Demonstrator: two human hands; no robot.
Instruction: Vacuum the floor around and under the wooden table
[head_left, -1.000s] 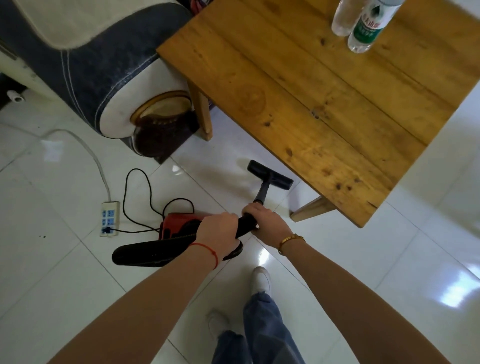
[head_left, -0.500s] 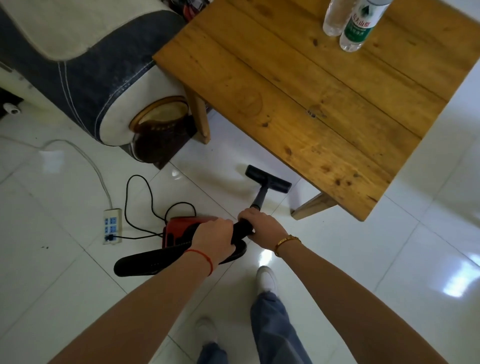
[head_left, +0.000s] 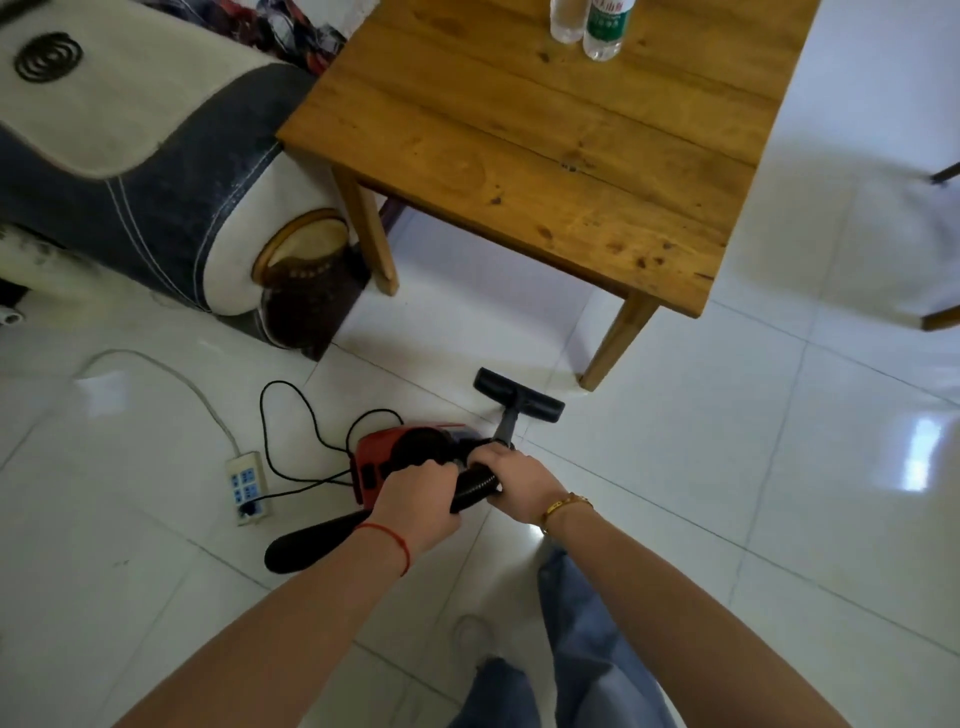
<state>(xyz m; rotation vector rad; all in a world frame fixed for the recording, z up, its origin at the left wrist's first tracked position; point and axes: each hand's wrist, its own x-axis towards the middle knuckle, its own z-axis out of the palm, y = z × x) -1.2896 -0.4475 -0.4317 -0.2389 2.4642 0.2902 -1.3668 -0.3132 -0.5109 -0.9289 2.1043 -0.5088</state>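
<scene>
pulled back from under the worktop (head_left: 519, 156), nozzle (head_left: 519, 396) sits mid-frame. both hands grip hose (head_left: 475, 491) — right hand (head_left: 519, 483) nearer, left hand (head_left: 415, 501) behind; wand points up-frame.

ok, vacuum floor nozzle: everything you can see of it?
The floor nozzle is a flat, wide head of matte black plastic, joined at its middle to a dark tube rising back to the right hand. It lies flat on the white tile floor, angled diagonally, just short of the wooden table edge, left of the near table leg and apart from it.
</scene>
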